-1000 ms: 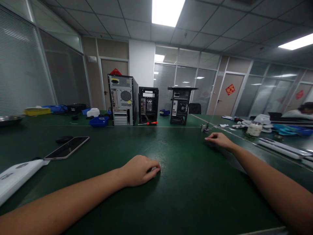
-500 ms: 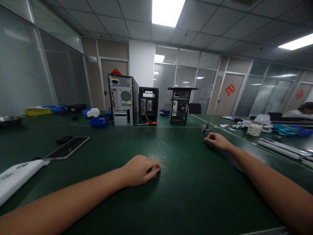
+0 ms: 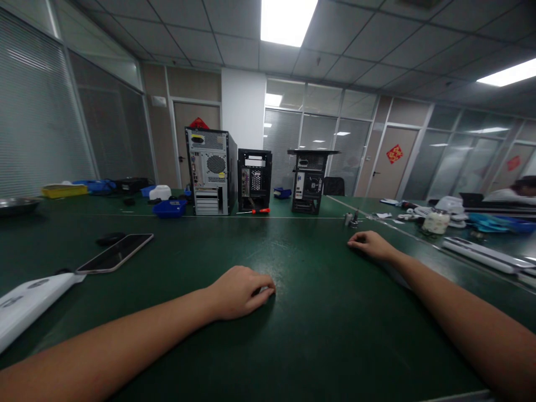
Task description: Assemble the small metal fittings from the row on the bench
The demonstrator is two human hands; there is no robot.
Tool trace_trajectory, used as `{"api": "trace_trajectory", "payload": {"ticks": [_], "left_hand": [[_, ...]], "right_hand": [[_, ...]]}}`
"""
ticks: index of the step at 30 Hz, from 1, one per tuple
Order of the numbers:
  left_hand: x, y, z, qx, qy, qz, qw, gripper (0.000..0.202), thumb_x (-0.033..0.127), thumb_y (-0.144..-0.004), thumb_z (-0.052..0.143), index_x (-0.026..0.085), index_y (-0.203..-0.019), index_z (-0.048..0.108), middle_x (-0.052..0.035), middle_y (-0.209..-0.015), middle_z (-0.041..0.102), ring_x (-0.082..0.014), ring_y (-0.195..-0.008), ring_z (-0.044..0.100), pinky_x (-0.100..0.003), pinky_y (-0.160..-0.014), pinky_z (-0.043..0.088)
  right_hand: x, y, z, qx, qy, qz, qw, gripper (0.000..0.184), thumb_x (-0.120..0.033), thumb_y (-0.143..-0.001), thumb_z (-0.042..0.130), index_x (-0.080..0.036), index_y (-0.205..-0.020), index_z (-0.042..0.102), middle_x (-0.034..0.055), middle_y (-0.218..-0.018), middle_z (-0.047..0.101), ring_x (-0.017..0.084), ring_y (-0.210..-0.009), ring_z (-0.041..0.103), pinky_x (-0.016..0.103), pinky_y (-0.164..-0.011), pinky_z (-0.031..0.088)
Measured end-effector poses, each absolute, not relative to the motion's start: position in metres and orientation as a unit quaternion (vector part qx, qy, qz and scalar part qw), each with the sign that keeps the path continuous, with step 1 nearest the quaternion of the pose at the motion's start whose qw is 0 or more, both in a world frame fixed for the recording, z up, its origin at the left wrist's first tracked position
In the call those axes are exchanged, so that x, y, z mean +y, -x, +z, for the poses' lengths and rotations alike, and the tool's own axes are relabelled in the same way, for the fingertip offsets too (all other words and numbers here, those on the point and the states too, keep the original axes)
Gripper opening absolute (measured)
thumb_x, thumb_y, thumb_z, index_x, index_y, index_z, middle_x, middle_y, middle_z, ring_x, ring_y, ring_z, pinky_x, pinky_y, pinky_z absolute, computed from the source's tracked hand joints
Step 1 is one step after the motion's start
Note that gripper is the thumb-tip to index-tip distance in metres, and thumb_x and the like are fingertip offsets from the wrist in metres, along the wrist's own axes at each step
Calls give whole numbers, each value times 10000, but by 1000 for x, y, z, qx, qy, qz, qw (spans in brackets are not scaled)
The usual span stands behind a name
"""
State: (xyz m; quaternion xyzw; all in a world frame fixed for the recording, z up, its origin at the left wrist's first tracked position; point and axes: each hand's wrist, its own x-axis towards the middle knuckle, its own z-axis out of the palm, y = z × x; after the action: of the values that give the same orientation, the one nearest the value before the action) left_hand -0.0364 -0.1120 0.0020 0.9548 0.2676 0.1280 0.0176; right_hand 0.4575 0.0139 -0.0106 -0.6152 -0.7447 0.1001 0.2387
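Note:
My left hand [image 3: 243, 291] rests on the green table [image 3: 301, 346] near the middle, its fingers curled and thumb close to the forefinger. A small pale spot shows in the gap between them; what it is, I cannot make out. Farther off to the right, my right hand [image 3: 371, 244] lies low over the table with fingers bent together, and whether anything is inside is hidden. Just beyond it stand small metal pieces [image 3: 350, 219], the nearest things to that hand.
Across the table stand a large computer case [image 3: 211, 170], a narrow black case [image 3: 254, 181] and another black case [image 3: 307, 184]. A red-handled screwdriver [image 3: 260, 210] lies before them. At left are a phone [image 3: 117, 254] and blue tray [image 3: 170, 209]; at right, a jar [image 3: 435, 222].
My right hand has shifted slightly down and to the left, its fingers lower toward the table. My left hand stays in place.

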Motion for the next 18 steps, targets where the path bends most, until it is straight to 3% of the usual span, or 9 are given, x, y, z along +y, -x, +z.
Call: {"api": "trace_trajectory", "payload": {"ticks": [8, 18], "left_hand": [[-113, 38, 3, 270, -954, 130, 11, 245, 294, -1029, 487, 222, -1108, 707, -7, -839, 725, -177, -738, 673, -270, -684, 445], [-113, 38, 7, 271, -953, 135, 15, 233, 287, -1024, 499, 223, -1113, 704, -4, -853, 731, -173, -739, 677, -262, -681, 447]], "right_hand": [[3, -408, 5, -772, 575, 94, 254, 406, -507, -822, 669, -176, -1014, 806, 106, -1108, 768, 296, -1080, 675, 420, -1030, 460], [-18, -331, 6, -836, 473, 82, 266, 293, -399, -951, 562, -179, -1008, 747, 95, -1058, 704, 230, -993, 644, 394, -924, 499]]}}
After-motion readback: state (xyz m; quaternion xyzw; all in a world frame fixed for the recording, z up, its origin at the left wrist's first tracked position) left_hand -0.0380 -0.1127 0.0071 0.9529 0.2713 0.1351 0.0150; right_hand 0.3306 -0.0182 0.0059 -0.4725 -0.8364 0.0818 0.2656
